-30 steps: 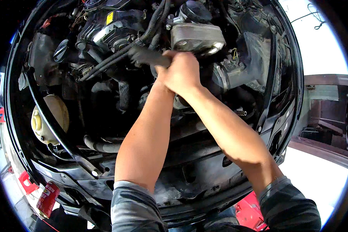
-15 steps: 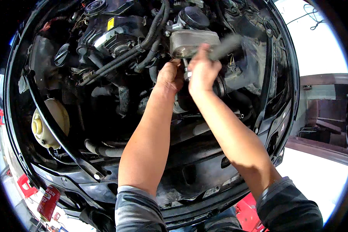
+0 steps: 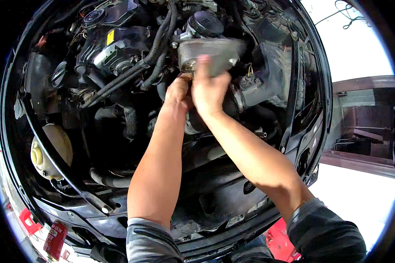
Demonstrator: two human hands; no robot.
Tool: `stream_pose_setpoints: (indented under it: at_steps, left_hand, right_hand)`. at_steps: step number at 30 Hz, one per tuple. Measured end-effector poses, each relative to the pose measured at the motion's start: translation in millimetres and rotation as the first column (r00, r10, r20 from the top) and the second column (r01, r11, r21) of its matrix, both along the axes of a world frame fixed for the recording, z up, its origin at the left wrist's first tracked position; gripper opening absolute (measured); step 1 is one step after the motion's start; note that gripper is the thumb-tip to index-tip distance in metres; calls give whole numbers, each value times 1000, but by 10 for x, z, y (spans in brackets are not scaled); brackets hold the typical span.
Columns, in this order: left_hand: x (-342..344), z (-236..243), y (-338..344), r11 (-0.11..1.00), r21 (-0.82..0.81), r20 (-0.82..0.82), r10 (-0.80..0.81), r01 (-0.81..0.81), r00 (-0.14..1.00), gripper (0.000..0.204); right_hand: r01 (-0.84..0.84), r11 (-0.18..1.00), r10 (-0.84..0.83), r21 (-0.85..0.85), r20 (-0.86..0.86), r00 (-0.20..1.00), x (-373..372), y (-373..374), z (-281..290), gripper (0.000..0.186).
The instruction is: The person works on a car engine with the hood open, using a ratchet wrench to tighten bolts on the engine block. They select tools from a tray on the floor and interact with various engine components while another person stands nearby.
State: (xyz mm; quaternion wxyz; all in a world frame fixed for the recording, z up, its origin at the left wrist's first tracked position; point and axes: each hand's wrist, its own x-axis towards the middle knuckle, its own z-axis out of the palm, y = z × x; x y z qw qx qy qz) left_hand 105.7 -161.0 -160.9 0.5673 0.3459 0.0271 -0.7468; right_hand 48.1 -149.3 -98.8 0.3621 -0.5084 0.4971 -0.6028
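Note:
In the engine bay, both my hands work at the lower edge of a ribbed metal cooler block (image 3: pixel 186 53). My left hand (image 3: pixel 178 93) is closed just beneath the block's lower left corner; its fingertips and whatever they grip are hidden. Close beside it, my right hand (image 3: pixel 210 91) is wrapped round a grey-handled tool (image 3: pixel 224 56), its thumb pointing up. Motion smears the handle, which passes in front of the block, so its exact kind cannot be made out.
Ribbed black hoses (image 3: pixel 126 78) run left of my hands. A round black cap-like part (image 3: pixel 205 24) sits behind the block, and an air duct (image 3: pixel 254 94) lies right. A cream reservoir (image 3: pixel 59 149) stands front left; a red can (image 3: pixel 55 239) is near the front left edge.
The grey tool handle has swung left, from right of the block to in front of it, with my right hand turning. The whole view has shifted slightly. My left hand keeps its place under the block.

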Motion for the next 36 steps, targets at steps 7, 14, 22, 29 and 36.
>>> stream_pose_setpoints:
  at_steps: [7, 14, 22, 29, 36]
  left_hand:
    - [-21, 223, 105, 995, -58, 136, -70, 78, 988, 30]
    - [174, -516, 41, 655, -703, -555, -259, -278, 791, 29]
    - [-86, 73, 64, 990, -137, 226, 2, 30, 974, 32]
    - [-187, -15, -40, 999, -49, 20, -10, 11, 1000, 25]
    - [60, -36, 63, 996, -60, 85, 75, -70, 994, 28]
  right_hand:
    - [66, 992, -47, -109, 172, 984, 6, -125, -162, 46]
    - [-453, 877, 357, 162, -850, 388, 197, 102, 93, 20]
    - [-9, 999, 9, -51, 10, 1000, -131, -44, -46, 33]
    - [99, 995, -97, -31, 75, 993, -238, -151, -167, 36]
    - [-368, 923, 305, 115, -802, 513, 58, 30, -7, 20]
